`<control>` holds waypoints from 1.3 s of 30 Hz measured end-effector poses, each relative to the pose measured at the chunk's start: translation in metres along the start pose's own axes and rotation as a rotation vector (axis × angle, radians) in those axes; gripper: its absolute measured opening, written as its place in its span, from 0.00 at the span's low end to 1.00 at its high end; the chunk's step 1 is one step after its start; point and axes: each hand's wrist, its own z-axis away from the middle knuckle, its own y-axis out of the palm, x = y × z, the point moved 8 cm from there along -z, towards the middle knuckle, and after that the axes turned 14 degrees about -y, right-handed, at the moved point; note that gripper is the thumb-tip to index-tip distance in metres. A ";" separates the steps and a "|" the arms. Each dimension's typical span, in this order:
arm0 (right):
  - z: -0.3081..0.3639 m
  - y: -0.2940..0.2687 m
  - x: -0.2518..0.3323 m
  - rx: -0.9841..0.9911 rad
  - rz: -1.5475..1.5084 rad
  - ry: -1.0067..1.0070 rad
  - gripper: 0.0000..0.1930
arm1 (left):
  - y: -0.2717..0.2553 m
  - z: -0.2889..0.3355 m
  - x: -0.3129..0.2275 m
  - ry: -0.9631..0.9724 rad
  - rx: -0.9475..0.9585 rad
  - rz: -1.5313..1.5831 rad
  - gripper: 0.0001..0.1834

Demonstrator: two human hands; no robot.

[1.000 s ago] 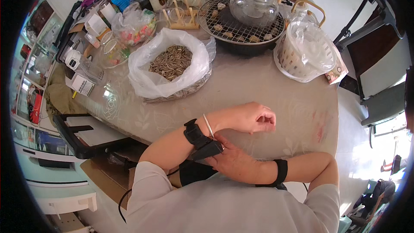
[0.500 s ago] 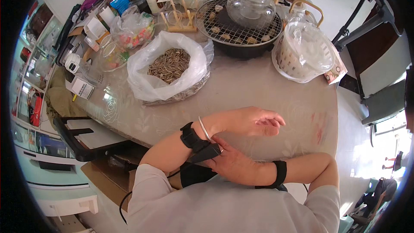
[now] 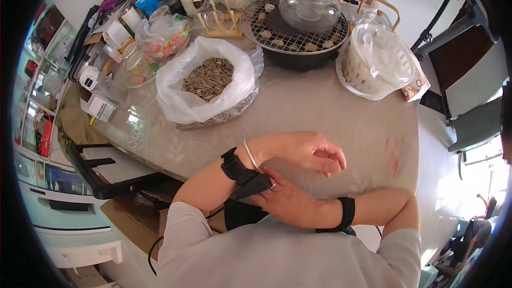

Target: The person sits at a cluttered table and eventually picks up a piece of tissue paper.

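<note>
My left hand [image 3: 306,152] reaches rightward over the near part of the table, empty, its fingers loosely bent and the thumb apart from them. A silver bangle [image 3: 250,156] and a black strap [image 3: 234,165] circle my left wrist. Attached to the strap is a small black box-shaped device [image 3: 254,186]. My right hand [image 3: 288,198] crosses under the left forearm and grips this device, with a ring on one finger. Another black band [image 3: 346,213] is on my right wrist. Beyond my hands stands an open white plastic bag [image 3: 170,88] of striped sunflower seeds [image 3: 209,79].
A glass teapot [image 3: 309,8] sits on a round grill [image 3: 298,42] with several small lumps. To its right is a white perforated basket [image 3: 368,72] lined with plastic. Bagged candies [image 3: 165,42], jars and boxes crowd the left. A black-armed chair [image 3: 93,176] stands at the table's left edge.
My left hand has turned slightly and its fingers have bent downward, hiding the palm. My right hand stays on the black device.
</note>
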 end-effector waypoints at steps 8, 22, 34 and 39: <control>0.000 -0.010 -0.001 -0.055 0.028 -0.018 0.29 | -0.009 -0.011 0.021 -0.145 -0.146 -0.230 0.12; -0.001 -0.003 0.000 -0.020 -0.030 -0.014 0.38 | -0.006 -0.012 0.018 -0.067 -0.163 -0.290 0.11; -0.001 -0.006 0.000 -0.041 0.010 -0.008 0.40 | -0.006 -0.013 0.020 -0.060 -0.169 -0.305 0.11; -0.001 -0.004 0.001 -0.044 0.006 -0.025 0.38 | -0.005 -0.014 0.025 -0.048 -0.180 -0.307 0.12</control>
